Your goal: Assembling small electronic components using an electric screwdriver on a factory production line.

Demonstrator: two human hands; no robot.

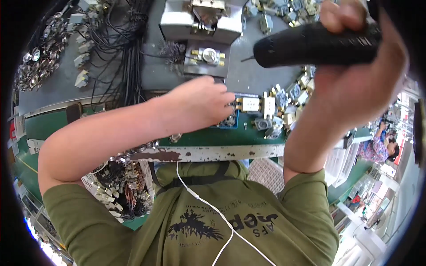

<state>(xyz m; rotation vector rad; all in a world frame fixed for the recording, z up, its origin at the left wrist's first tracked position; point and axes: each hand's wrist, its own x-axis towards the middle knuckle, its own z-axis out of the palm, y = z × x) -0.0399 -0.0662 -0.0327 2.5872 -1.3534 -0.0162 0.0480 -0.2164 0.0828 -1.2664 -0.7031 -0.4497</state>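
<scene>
My right hand (350,84), raised at the upper right, is wrapped round a black electric screwdriver (306,46). Its thin bit points left, toward the work fixture. My left hand (199,104) reaches across the middle, fingers curled together at the edge of a small blue tray (237,119) of small metal parts; anything between the fingertips is hidden. Just beyond that hand, a metal fixture block (195,68) bears a part with a round silver top (209,56) and brass-coloured tabs. A black cable runs left from this part.
Black cables with grey connectors (82,60) and shiny round metal parts (37,66) cover the left side. Several switch-like units (268,106) lie right of the tray. A metal machine (202,20) stands behind the fixture. Another person (377,148) sits far right.
</scene>
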